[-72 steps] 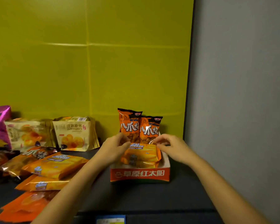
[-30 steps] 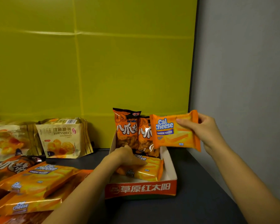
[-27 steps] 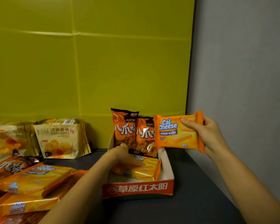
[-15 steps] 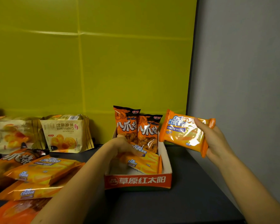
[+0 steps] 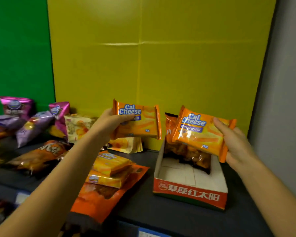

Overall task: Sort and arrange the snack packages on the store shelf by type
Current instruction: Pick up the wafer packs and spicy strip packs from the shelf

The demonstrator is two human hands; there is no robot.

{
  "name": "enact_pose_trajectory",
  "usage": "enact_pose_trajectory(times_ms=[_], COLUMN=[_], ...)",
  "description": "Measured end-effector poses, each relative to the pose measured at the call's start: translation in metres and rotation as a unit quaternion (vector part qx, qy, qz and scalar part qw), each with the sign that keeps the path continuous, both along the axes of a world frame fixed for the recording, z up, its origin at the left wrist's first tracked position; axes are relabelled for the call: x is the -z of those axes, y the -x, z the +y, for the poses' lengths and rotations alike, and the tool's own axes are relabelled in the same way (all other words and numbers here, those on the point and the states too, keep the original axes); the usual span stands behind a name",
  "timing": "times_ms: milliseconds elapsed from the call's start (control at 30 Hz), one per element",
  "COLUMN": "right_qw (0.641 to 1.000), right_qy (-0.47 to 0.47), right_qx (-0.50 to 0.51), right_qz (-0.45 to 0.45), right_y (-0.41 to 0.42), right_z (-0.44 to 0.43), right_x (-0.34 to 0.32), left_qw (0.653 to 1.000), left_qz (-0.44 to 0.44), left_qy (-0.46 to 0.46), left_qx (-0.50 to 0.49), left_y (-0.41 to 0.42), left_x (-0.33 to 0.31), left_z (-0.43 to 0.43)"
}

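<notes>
Item 1. The left grip [image 5: 109, 123] grasps a Cal Cheese wafer packet [image 5: 141, 123] by its left end, thumb across the printed face. The packet is held clear of the shelf [image 5: 161, 218], face toward the camera and roughly level, above the loose goods at centre.

Item 2. The right grip [image 5: 236, 142] grasps a second Cal Cheese packet [image 5: 200, 132] by its right end, fingers curled over the front. This packet is tilted, right end lower, and hangs over the back half of the red-fronted display box [image 5: 190, 194]. The two packets are near each other but apart.

Item 3. The display box sits on the shelf at the right, near the grey side wall [image 5: 289, 82]. Orange-and-black snack bags [image 5: 186, 154] stand at the back of it, partly hidden by the second packet.

Item 4. Left of the box, two more Cal Cheese packets [image 5: 109, 165] lie stacked on a large orange pouch [image 5: 99, 204], which overhangs the shelf's front edge.

Item 5. Further left: a dark orange bag [image 5: 39, 154] lying flat, cream croissant packs [image 5: 77, 127] standing against the yellow back panel [image 5: 161, 65], and purple bags [image 5: 32, 127] in a loose heap before the green panel [image 5: 19, 48]. The far left is blurred; the types there cannot be told.
</notes>
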State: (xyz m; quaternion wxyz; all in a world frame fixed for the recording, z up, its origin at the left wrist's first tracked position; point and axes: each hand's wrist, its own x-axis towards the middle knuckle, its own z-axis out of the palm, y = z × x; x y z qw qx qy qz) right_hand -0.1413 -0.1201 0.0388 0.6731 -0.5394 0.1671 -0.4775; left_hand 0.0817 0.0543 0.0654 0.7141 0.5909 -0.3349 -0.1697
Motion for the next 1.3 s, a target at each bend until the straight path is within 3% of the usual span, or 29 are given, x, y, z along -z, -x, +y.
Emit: enact_pose_trajectory(times_ms=[433,833,1300], right_qw=[0.987,0.967,0.962], right_qy=[0.007,-0.020,0.021], right_qx=[-0.152,-0.248,-0.260], right_qz=[0.052,0.055,0.082], right_y=[-0.197,-0.393,-0.614], right_z=[0.136,0.316,0.448], right_x=[0.005,0.022,0.011], left_qw=[0.974,0.946,0.923], left_qz=[0.058,0.093,0.083], left_qy=[0.006,-0.013,0.002], left_qx=[-0.219,-0.312,-0.375], left_y=[-0.130,-0.252,-0.391], left_x=[0.046,0.065,0.069], left_z=[0.249,0.464,0.577])
